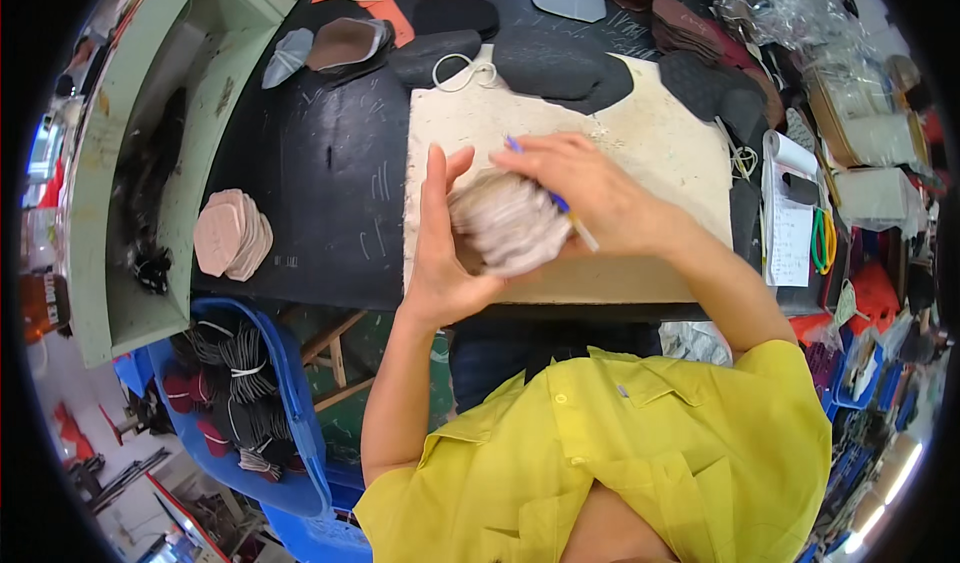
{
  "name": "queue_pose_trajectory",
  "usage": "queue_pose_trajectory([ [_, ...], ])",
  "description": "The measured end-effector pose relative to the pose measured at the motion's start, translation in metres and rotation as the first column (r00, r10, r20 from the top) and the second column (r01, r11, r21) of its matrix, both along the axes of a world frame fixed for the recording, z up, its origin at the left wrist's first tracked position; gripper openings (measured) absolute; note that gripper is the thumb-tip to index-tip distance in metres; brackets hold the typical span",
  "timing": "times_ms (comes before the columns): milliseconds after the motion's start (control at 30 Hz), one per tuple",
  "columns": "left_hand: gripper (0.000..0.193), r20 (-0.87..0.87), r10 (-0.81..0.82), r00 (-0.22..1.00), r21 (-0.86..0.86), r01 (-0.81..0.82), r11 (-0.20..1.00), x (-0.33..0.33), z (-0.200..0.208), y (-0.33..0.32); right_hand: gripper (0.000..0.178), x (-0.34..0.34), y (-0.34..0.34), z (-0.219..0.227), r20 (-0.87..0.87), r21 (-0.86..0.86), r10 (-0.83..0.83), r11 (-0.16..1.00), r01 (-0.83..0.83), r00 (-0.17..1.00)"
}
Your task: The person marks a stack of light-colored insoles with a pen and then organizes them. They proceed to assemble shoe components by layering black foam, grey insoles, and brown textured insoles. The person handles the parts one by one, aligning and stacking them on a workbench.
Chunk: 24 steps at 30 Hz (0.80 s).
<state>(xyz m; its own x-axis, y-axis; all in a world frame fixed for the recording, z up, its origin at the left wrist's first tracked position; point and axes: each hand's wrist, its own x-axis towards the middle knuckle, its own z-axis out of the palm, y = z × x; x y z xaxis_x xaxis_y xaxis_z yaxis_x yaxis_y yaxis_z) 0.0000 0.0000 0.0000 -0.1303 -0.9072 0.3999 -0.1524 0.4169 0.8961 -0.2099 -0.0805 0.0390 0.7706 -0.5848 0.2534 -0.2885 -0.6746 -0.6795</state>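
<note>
Between my two hands is a thick stack of pale, flat cut pieces [512, 225], somewhat blurred, raised over a cream board. My left hand [440, 268] cups its left side, the thumb below and the fingers up along the edge. My right hand [605, 198] grips the stack from the top and right. A blue pen [560, 204] is also tucked in that hand, its pale end sticking out below. The cream board [640, 133] lies on the black table under both hands. To the left sits another stack of pinkish cut pieces [230, 235].
Black pads [545, 63] and brown stacked pieces [685, 28] line the far side. A notepad [790, 213] lies at the right edge beside plastic-wrapped bundles [850, 93]. A green metal frame [110, 183] bounds the left. Below it stands a blue bin [312, 443] of cord bundles.
</note>
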Motion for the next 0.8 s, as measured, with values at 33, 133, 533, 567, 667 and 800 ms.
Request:
queue_pose_trajectory([
  [33, 0.122, 0.060, 0.027, 0.998, -0.019, -0.026, 0.999, 0.006, 0.002, 0.000, 0.088, 0.005, 0.000, -0.007, 0.056, -0.093, -0.010, 0.996, 0.015, 0.998],
  [133, 0.121, -0.002, 0.071, 0.997, 0.060, -0.071, 0.996, -0.031, -0.011, 0.005, 0.085, -0.025, 0.011, -0.015, 0.062, -0.049, -0.071, 0.996, 0.074, 0.996],
  [533, 0.055, 0.306, -0.055, 0.950, 0.487, -0.107, 0.867, -0.029, 0.038, -0.028, 0.039, -0.071, 0.020, 0.021, 0.109, 0.603, -0.500, 0.720, 0.342, 0.859],
  [567, 0.054, 0.605, -0.011, 0.796, 0.311, -0.224, 0.924, -0.032, 0.040, -0.027, 0.037, -0.080, 0.022, 0.020, 0.124, 0.610, -0.592, 0.679, 0.410, 0.796],
  [667, 0.047, 0.537, 0.325, 0.778, -0.234, -0.233, 0.944, -0.038, 0.045, -0.020, 0.037, -0.112, 0.039, 0.010, 0.103, 0.504, -0.637, 0.695, 0.512, 0.764],
  [800, 0.056, 0.640, 0.243, 0.728, -0.293, -0.060, 0.954, -0.042, 0.043, 0.012, 0.031, -0.109, 0.058, 0.004, 0.218, 0.645, -0.705, 0.623, 0.442, 0.675],
])
